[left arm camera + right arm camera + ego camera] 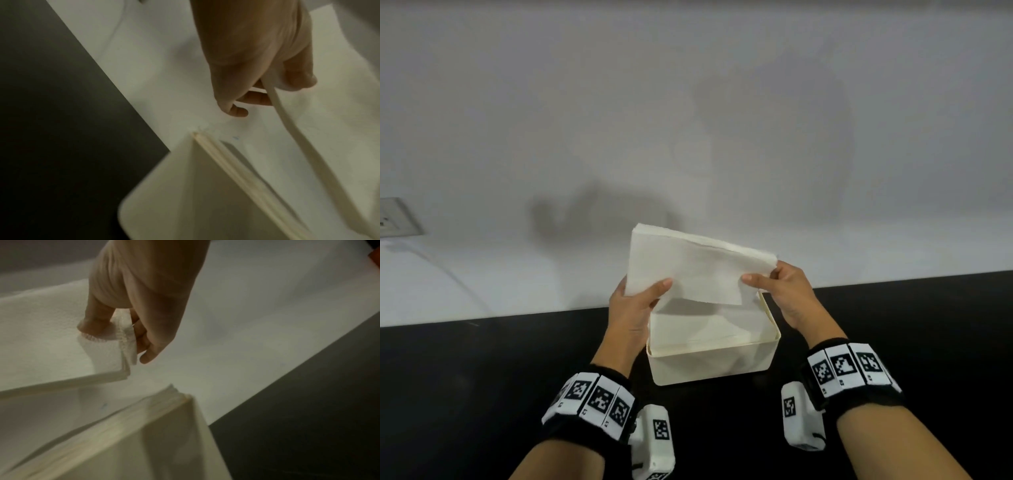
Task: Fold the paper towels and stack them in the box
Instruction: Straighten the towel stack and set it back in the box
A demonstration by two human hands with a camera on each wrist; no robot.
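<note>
A folded white paper towel (695, 270) hangs tilted just above the cream box (722, 366), held at both sides. My left hand (640, 294) pinches its left edge, thumb on top; in the left wrist view the left hand (267, 91) grips the towel's edge (292, 129). My right hand (770, 277) pinches the right corner, and the right wrist view shows the right hand (123, 337) with the towel corner (107, 353) between thumb and fingers. Inside the box lie stacked folded towels (709, 329). The box rim (226, 165) (144, 410) appears below each hand.
The box stands on a black tabletop (482, 377) close to a white wall (688, 120). A wall socket (397, 217) with a white cable (448, 270) is at the far left. Marker bands and cameras wrap both wrists.
</note>
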